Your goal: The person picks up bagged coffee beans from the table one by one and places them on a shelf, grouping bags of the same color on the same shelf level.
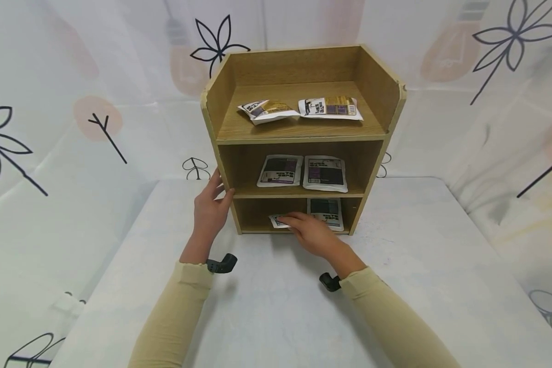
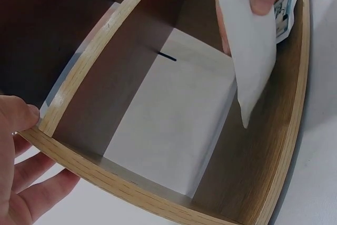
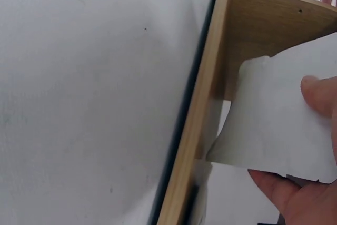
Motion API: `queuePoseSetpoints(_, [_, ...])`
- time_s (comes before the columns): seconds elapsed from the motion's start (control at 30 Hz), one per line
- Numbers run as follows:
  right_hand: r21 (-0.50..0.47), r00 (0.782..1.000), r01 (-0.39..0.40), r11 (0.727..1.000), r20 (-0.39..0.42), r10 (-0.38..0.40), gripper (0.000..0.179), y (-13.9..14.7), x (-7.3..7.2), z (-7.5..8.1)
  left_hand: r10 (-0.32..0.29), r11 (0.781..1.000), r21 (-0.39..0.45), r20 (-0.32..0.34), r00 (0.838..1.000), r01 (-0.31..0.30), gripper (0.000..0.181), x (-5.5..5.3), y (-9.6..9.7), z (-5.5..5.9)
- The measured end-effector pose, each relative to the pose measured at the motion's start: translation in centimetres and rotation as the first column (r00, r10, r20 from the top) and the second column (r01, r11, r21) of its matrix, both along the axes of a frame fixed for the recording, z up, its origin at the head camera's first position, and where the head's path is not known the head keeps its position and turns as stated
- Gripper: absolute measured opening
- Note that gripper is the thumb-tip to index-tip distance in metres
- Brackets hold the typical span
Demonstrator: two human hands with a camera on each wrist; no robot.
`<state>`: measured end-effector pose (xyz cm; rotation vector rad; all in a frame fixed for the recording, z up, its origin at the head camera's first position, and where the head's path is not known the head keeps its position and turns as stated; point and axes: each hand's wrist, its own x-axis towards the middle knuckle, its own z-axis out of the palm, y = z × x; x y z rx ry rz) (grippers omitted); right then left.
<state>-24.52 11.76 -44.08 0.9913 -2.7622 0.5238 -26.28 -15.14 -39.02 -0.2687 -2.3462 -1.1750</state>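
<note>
My right hand [image 1: 314,235] pinches a white flat pouch [image 1: 279,221] at the lowest compartment of a small wooden shelf [image 1: 299,137]. In the left wrist view that pouch [image 2: 247,40] is tilted, with its plain side showing and the thumb on it. The right wrist view shows the same pouch [image 3: 279,114] between thumb and fingers. My left hand [image 1: 210,207] grips the shelf's left side, its thumb at the front edge and its fingers along the outside. Beside the held pouch, another pouch [image 1: 326,212] leans upright in the right part of the lowest compartment.
Two pouches, the left [image 1: 280,170] and the right [image 1: 325,173], stand in the middle compartment. On the top board lie two gold-and-white pouches, one left [image 1: 269,110] and one right [image 1: 330,107]. The shelf stands on a white table [image 1: 276,317] before a patterned curtain [image 1: 119,51].
</note>
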Motion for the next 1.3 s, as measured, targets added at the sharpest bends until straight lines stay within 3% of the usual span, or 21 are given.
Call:
queuePoseSetpoints(0.4, [0.113,0.999,-0.023,0.993,0.041,0.019,0.041,-1.2,-1.0,-0.2,0.003,1.0,0.011,0.036,0.999,-0.004,0.068,0.2,0.1,0.2])
queuePoseSetpoints(0.57, [0.173,0.992,-0.015,0.985,0.127,-0.007,0.046,-1.7,-1.6,0.0,0.007,1.0,0.008,0.027,1.0,-0.007,0.068,0.2,0.1,0.2])
queuePoseSetpoints(0.8, [0.235,0.965,-0.011,0.972,0.257,-0.051,0.054,-2.1,-2.3,-0.1,0.016,1.0,-0.003,0.037,0.999,-0.016,0.069,0.1,0.0,0.0])
queuePoseSetpoints(1.07, [0.194,0.978,-0.003,0.981,0.207,-0.038,0.046,-2.1,-2.7,-0.6,0.024,0.999,-0.022,0.011,1.0,-0.024,0.069,0.0,0.0,-0.1])
queuePoseSetpoints(1.3, [0.078,0.98,0.13,0.988,0.14,-0.14,0.031,-2.0,-3.2,-1.4,0.021,1.0,-0.023,0.005,1.0,-0.021,0.069,0.0,0.1,0.1])
